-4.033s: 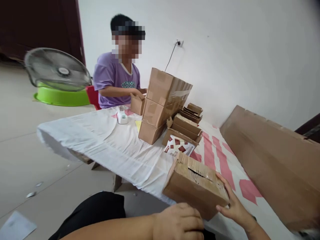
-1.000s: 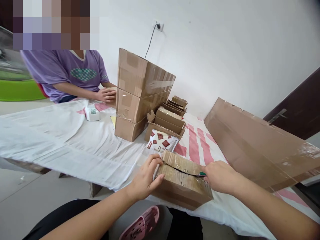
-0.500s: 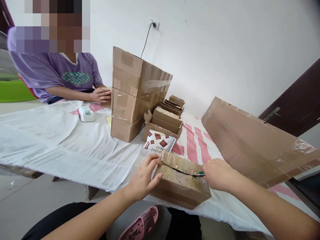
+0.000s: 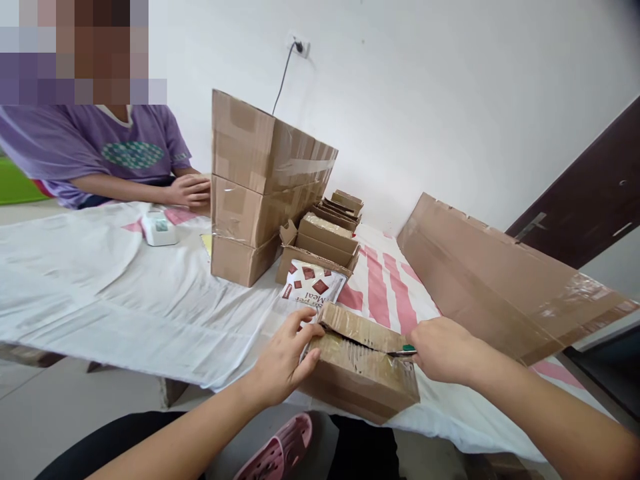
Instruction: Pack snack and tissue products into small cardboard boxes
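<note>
A small taped cardboard box lies at the near edge of the cloth-covered table, its top parted along a dark gap. At its left end, my left hand grips the corner, fingers on the top and thumb on the near side. My right hand is closed around a cutter with a green part, its metal end at the right part of the gap. Just behind the box, a white packet with dark red squares leans against an open carton.
Taped boxes stand stacked left of a row of open cartons. A large cardboard sheet rises at the right. A white device lies at the left, near a seated person in purple.
The view has shifted slightly, moving the scene left. The cutter's metal end shows more beside my right hand, which has drawn back a little to the right along the gap.
</note>
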Motion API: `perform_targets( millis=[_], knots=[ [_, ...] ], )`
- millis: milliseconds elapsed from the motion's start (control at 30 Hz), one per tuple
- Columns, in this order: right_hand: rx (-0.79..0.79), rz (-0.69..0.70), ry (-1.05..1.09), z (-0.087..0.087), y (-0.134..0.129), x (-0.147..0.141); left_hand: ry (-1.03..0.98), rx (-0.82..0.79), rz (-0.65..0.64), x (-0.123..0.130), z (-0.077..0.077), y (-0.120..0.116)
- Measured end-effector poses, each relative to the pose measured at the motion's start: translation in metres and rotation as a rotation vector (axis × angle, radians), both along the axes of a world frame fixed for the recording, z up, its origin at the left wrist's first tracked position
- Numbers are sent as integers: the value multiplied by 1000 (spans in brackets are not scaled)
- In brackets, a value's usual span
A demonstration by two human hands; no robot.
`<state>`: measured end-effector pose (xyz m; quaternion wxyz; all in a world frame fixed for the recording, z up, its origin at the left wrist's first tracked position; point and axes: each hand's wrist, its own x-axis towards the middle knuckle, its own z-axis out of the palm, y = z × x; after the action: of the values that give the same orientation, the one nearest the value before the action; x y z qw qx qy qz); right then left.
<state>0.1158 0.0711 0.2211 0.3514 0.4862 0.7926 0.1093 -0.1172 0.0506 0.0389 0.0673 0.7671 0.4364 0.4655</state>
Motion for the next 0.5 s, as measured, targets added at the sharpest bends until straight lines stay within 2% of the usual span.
perform_targets(
  millis=[400, 500],
  knots=[
    [78, -6, 29, -3, 1, 34, 7, 2, -9, -1, -2, 2],
    [64, -1, 205, 3, 5, 56, -7, -6, -25, -1, -4, 2]
  ],
)
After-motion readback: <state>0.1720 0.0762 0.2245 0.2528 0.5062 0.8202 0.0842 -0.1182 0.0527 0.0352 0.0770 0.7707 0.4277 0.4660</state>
